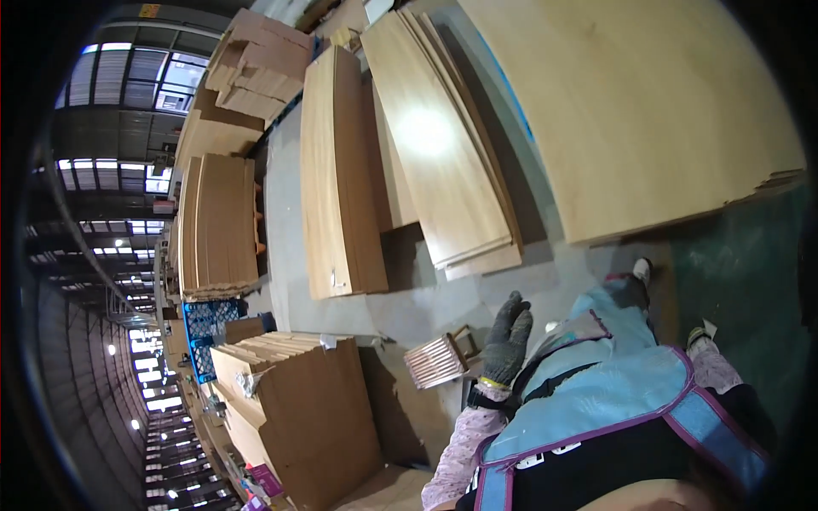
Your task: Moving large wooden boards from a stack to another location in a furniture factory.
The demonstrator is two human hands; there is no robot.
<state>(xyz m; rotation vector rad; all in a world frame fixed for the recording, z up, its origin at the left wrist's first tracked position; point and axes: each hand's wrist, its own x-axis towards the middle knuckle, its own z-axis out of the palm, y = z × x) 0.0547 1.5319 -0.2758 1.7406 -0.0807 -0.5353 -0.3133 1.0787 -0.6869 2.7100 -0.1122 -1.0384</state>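
My left hand [507, 342], in a dark grey knit glove with a yellow cuff, hangs beside my light blue apron [588, 396]. Its fingers stretch out and nothing shows in them. Close to it on the floor stands a small slatted wooden piece [436, 361], apart from the fingers. On the other side of the apron, a floral sleeve [716, 371] leads to my right hand [702, 334], of which only a small part shows. Its fingers cannot be made out. A small white patch is next to it.
A large stack of pale wood panels [648, 119] fills the upper right. Further stacks of long panels [456, 162] and boards [328, 170] lie on the floor [285, 221]. Brown board stacks [315, 417], cardboard [217, 226] and a blue plastic pallet [201, 341] stand at the left.
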